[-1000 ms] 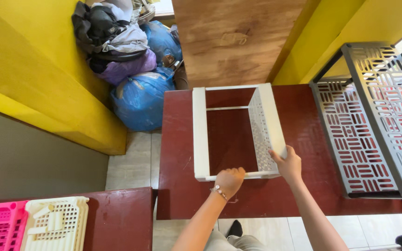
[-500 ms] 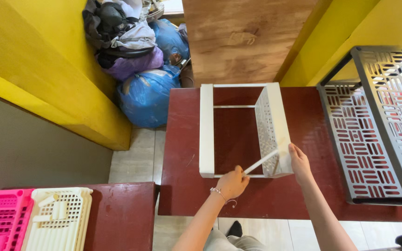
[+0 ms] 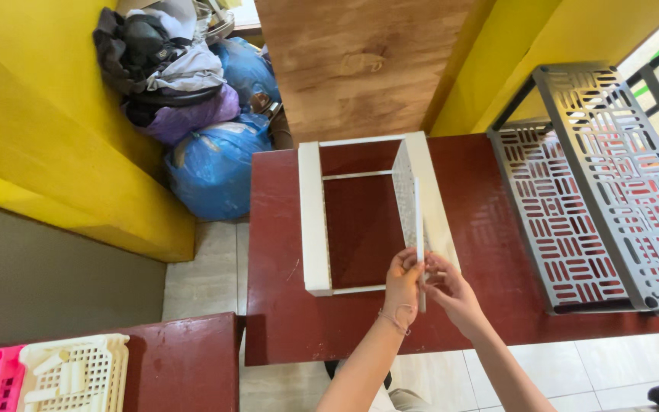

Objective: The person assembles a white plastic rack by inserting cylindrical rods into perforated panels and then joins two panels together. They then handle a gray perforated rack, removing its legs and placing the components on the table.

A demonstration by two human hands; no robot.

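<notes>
Head view, both hands point(image 3: 429, 286) gripping white perforated panel point(image 3: 419, 229)

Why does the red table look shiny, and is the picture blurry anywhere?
Head view: soft daylight gives the dark red table a faint sheen; bright glare washes out the top right corner past the grey perforated panels; the left hand, right hand and white panel look sharp; straight edges bend slightly near the corners.

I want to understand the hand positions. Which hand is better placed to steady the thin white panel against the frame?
Probably the left hand: it grips the thin white panel near its lower end, closest to the white frame. The right hand holds it from the outer side.
</notes>
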